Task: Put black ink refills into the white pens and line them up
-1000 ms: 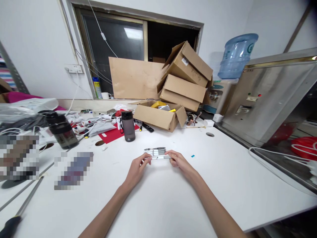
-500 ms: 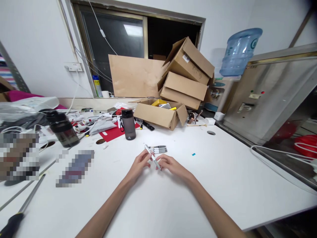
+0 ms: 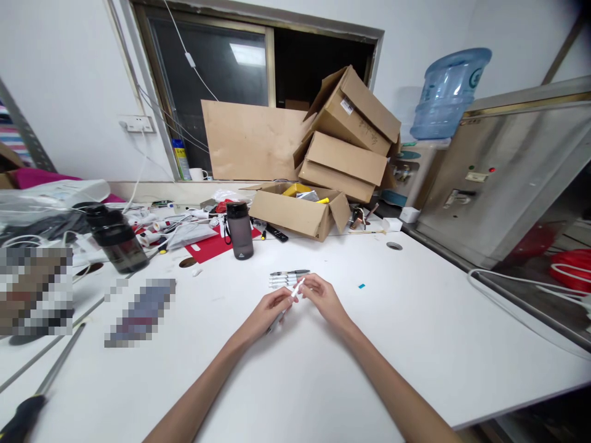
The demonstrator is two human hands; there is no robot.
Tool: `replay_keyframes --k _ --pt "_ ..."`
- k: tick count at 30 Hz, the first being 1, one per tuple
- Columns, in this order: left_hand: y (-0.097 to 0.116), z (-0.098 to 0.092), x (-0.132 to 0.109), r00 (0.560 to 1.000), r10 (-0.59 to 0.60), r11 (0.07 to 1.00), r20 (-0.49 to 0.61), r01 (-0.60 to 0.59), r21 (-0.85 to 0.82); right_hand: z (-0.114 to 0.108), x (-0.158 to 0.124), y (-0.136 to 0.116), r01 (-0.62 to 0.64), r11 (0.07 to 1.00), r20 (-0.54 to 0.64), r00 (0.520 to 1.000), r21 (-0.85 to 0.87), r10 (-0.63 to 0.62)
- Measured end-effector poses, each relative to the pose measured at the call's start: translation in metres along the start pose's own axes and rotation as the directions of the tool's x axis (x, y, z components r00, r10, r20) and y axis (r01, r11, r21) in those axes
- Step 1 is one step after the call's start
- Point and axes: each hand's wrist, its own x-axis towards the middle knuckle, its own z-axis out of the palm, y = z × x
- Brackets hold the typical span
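Over the middle of the white table [image 3: 415,320], both hands pinch one slim pen [image 3: 295,290]. My left hand [image 3: 270,311] grips its lower, darker end; my right hand [image 3: 323,296] closes its fingertips on the white upper end. The pen tilts up to the right. Just behind the hands lies a small row of similar pens [image 3: 287,278], side by side on the tabletop.
A dark grey bottle [image 3: 240,231] stands behind the pens, a black bottle [image 3: 116,240] farther left. An open cardboard box [image 3: 300,212] and stacked boxes [image 3: 348,138] fill the back. A screwdriver [image 3: 28,406] lies front left. A water dispenser [image 3: 443,98] and metal cabinet [image 3: 508,178] stand right.
The pen, first held level over the row, was lifted off it and turned. It now slants up toward the right between both hands, close to the row.
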Motion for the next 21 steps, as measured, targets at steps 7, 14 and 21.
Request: replay_keyframes --k 7,14,21 --pt "-0.009 -0.014 0.006 0.986 -0.029 0.999 -0.164 0.032 0.016 -0.009 0.001 -0.02 0.019 0.995 -0.194 0.981 0.095 0.0" --pt "-0.015 -0.025 0.006 0.98 -0.048 0.999 -0.195 0.051 0.011 -0.023 0.002 -0.027 0.093 0.988 -0.308 0.95 0.125 -0.05" --pt "-0.016 -0.028 0.006 0.975 -0.054 0.997 -0.213 0.063 0.034 -0.029 0.004 -0.027 0.096 0.988 -0.385 0.922 0.119 -0.043"
